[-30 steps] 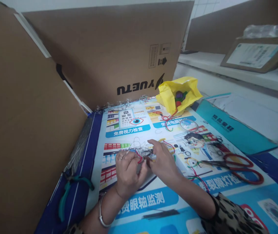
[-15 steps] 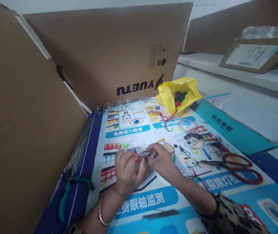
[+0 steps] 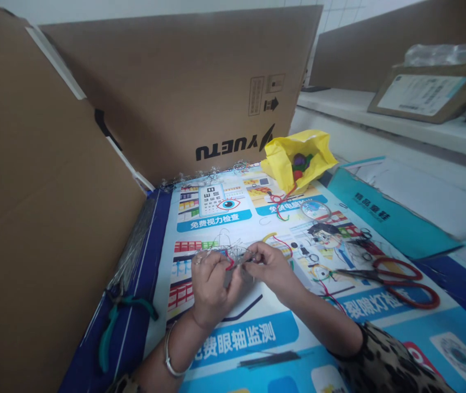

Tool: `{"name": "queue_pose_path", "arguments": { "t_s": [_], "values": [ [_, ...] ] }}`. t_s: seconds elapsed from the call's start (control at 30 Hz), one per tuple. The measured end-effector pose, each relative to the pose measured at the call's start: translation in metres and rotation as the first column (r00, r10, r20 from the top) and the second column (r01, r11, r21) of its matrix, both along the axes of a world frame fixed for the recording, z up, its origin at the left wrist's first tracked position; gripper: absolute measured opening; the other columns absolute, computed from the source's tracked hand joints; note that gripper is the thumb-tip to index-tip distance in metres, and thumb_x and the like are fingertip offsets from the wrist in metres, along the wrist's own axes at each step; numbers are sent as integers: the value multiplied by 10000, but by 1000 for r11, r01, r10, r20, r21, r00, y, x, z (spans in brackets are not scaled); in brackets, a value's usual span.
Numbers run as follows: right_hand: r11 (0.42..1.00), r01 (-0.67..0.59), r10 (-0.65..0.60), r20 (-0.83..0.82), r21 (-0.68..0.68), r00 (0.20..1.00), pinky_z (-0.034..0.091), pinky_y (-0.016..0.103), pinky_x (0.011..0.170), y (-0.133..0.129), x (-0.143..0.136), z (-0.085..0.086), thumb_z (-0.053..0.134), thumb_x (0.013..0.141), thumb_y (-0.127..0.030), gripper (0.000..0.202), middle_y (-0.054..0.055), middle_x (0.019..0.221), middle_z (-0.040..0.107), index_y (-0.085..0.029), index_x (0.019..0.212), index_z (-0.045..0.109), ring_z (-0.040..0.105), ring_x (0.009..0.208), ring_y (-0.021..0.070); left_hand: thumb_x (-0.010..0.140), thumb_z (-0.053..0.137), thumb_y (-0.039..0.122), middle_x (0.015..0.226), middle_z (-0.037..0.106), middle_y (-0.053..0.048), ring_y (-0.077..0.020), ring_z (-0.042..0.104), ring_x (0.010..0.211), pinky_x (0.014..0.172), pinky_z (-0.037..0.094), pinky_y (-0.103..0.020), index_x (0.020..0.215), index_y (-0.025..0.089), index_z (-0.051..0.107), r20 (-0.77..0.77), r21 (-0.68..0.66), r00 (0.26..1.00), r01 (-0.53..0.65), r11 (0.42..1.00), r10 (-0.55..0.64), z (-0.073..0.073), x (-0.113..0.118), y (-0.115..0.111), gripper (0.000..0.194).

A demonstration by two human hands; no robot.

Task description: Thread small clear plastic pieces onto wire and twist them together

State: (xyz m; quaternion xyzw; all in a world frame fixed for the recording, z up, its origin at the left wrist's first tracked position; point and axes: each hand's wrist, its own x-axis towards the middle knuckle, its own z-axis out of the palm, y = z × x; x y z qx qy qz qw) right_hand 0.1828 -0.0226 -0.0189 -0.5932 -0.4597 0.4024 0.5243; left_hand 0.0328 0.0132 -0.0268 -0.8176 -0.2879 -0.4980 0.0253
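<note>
A tangle of thin silvery wire [image 3: 236,252] lies between my two hands above the printed sheet. My left hand [image 3: 213,284] is closed round its left side, fingers curled and thumb pressing toward the middle. A short red strand [image 3: 229,262] shows among the wire beside my left fingers. My right hand [image 3: 270,270] pinches the right end of the wire between thumb and fingertips. The two hands nearly meet, and the exact shape of the wire in them is too fine to make out.
Red-handled scissors [image 3: 408,283] lie to the right, teal-handled pliers [image 3: 112,330] to the left by a bundle of straight wires [image 3: 132,248]. Short dark wires [image 3: 269,359] lie in front. Behind stand a yellow bag [image 3: 280,164] with coloured thread and a cardboard wall [image 3: 167,93].
The fingers of my right hand have shifted slightly on the wire. My left hand keeps its grip in nearly the same place.
</note>
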Motion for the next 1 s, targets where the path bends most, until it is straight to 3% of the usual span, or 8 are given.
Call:
{"name": "queue_pose_path", "arguments": {
  "t_s": [0.2, 0.57, 1.0],
  "values": [
    [997, -60, 62, -53, 42, 997, 359, 226, 546, -2, 2, 1, 576, 594, -160, 104, -35, 631, 474, -186, 682, 527, 430, 615, 119, 718, 619, 140, 827, 545, -62, -203, 527, 830, 775, 442, -382, 772, 169, 548, -5, -8, 1000, -14, 1000, 14, -1, 0, 0, 94],
    [998, -66, 68, -108, 21, 992, 372, 229, 549, -1, 1, -3, 580, 605, -167, 116, -34, 636, 480, -191, 676, 492, 433, 606, 117, 702, 634, 129, 838, 556, -66, -201, 526, 828, 784, 444, -385, 786, 162, 550, 2, 3, 1000, -14, 1000, 14, -1, 0, 0, 124],
    [995, 9, -8, -11, 99, 1000, 347, 225, 554, 0, 3, -6, 615, 665, -204, 166, -54, 661, 404, -201, 787, 502, 421, 611, 109, 722, 616, 129, 856, 552, -66, -203, 535, 851, 822, 441, -412, 802, 164, 554, 24, -6, 999, -23, 1000, 23, 0, 1, 1, 107]
  ]
}}
